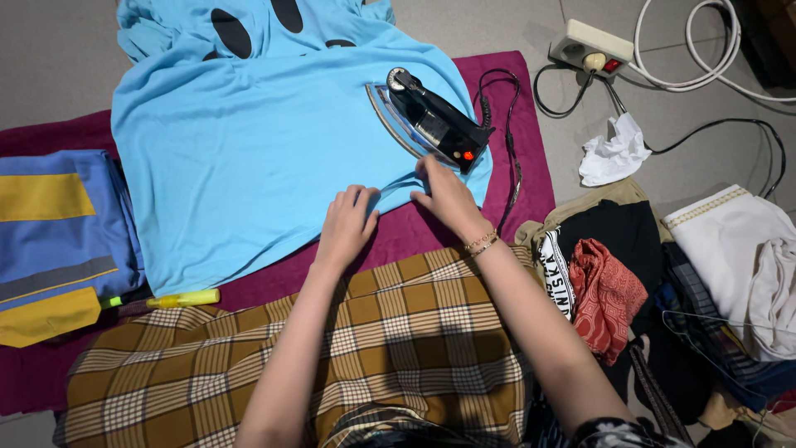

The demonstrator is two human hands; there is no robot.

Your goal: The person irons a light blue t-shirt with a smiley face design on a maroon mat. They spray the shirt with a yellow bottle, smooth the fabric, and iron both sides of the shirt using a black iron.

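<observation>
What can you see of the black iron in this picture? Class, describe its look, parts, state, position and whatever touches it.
The iron is black and glossy, apparently plastic, with a silvery soleplate edge and a round dial at its far end. A small red light glows near its near end. It lies tilted on the light blue shirt, and a black cord loops from it over the maroon cloth. The right hand rests just beside it; contact is unclear.

Grey tiled floor (pixel 58 50) – maroon mat (pixel 514 166) spread on it, white power strip (pixel 590 46) – even light.
</observation>
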